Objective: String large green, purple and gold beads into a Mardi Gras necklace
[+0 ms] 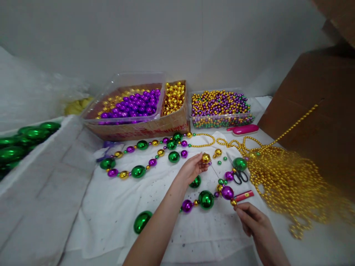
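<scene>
My left hand [194,167] pinches a large gold bead [206,158] above the white cloth. A thin string [215,171] runs down from beside that bead toward two small green beads [221,181]. My right hand [253,220] is closed, thumb and fingertips on a small gold bead [233,202] next to a large purple bead [227,193]. From there a beaded strand with a big green bead [206,200] and another purple bead [187,206] stretches left, partly behind my left forearm. Black-handled scissors [240,177] and a red lighter-like stick [244,195] lie nearby.
A finished-looking necklace [138,171] curves across the cloth [94,218]. Behind are a tub of purple beads [122,120], a carton [174,123] and a tub of small mixed beads [222,117]. Gold bead chains [288,181] pile up right, beside a cardboard box [313,85].
</scene>
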Tool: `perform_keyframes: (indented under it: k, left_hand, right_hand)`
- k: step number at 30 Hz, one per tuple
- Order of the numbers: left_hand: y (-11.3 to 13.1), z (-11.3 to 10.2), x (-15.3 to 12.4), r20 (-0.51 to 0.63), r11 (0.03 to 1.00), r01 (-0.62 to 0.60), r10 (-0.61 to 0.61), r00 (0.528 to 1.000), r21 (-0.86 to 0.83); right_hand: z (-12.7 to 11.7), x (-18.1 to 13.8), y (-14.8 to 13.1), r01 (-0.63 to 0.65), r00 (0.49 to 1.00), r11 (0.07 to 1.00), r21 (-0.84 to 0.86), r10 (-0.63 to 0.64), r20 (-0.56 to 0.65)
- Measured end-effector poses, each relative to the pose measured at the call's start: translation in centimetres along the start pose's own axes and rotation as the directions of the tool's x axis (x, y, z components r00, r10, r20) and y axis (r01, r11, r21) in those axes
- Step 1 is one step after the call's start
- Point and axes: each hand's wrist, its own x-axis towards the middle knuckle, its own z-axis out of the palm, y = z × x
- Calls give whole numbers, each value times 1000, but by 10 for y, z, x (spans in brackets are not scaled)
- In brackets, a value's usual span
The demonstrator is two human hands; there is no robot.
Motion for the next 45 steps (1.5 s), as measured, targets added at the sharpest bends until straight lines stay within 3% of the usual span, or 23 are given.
perform_keyframes:
  k: [9,45]
  left_hand:
    - [-6,6,-9,42,943,101,-92,995,-318]
    - [-14,8,-17,-31,929,9,-22,999,-369]
  right_hand:
    - [1,-6,1,12,999,999,-46,-14,-34]
    - [1,-9,1,-9,1000,999,-52,8,-20]
